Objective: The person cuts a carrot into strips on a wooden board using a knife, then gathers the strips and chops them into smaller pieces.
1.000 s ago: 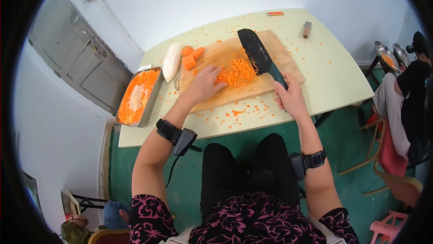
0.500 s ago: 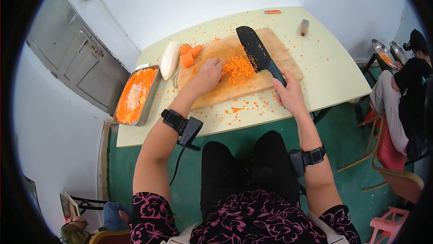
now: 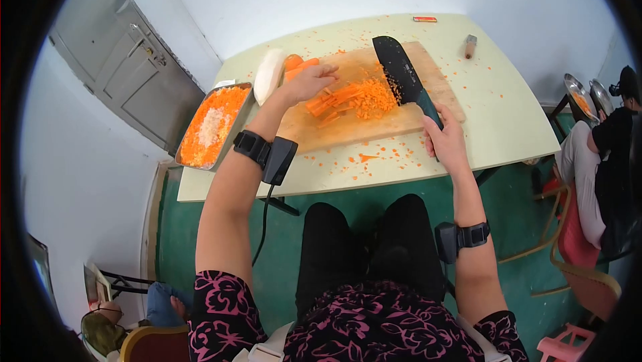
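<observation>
My right hand (image 3: 445, 135) grips the handle of a black-bladed kitchen knife (image 3: 396, 64), its blade resting across the wooden cutting board (image 3: 321, 138). Beside the blade lies a heap of diced carrot (image 3: 376, 98), and a bundle of carrot strips (image 3: 331, 102) fans out to its left. Above those strips hovers my left hand (image 3: 314, 83), fingers stretched out and apart from the strips, with nothing visible in them. Behind it, partly covered, are larger carrot pieces (image 3: 294, 64). A peeled white radish (image 3: 269, 76) lies left of the board.
A metal tray (image 3: 249, 104) of chopped carrot with a pale heap on top stands at the table's left. A peeler-like tool with a brown handle (image 3: 470, 49) and a small red packet (image 3: 424, 20) lie at the back. Another person (image 3: 612, 141) sits at right.
My left hand has lifted off the carrot and moved up and back, uncovering the strips. My right hand still holds the knife beside the heap. The view has shifted slightly.
</observation>
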Demonstrator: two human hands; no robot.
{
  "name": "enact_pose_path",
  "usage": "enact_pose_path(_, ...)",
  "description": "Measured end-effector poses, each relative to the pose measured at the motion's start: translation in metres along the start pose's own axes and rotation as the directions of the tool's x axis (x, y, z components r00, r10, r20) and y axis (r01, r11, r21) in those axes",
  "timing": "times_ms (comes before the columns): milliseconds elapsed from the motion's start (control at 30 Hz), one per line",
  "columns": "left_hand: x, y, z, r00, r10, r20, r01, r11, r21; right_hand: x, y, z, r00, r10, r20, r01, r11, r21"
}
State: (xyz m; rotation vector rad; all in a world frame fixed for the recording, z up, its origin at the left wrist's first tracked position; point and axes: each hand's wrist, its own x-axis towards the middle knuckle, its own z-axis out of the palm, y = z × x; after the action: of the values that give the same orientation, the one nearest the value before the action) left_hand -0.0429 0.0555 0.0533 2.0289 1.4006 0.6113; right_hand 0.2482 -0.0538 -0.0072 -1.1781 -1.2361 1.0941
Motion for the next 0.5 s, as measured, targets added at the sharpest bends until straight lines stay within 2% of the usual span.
enact_pose_path(33,-0.002,0.001,-0.006,0.998,0.012,-0.057,-0.010,0.999,0.046,0.001,0.000,0.001,1.000,-0.004,0.000,0.004,1.000,0.002)
enact_pose_path(133,-0.027,-0.001,-0.013,0.997,-0.026,-0.074,0.059,0.865,0.498,0.002,0.002,0.001,1.000,-0.003,-0.011,0.003,1.000,-0.002)
enact_pose_path(233,-0.042,-0.030,0.005,0.982,-0.066,-0.174,0.138,0.888,0.439,-0.001,-0.003,0.002,1.000,-0.005,-0.022,0.004,1.000,-0.011)
enact_pose_path(333,-0.047,-0.037,0.008,0.957,-0.199,-0.211,0.231,0.963,0.140,0.000,-0.001,0.002,1.000,-0.020,-0.024,0.020,1.000,-0.007)
enact_pose_path(500,-0.046,-0.036,0.010,0.912,-0.271,-0.309,0.257,0.963,-0.084,-0.002,-0.002,0.003,0.998,-0.025,-0.049,0.024,0.999,-0.029)
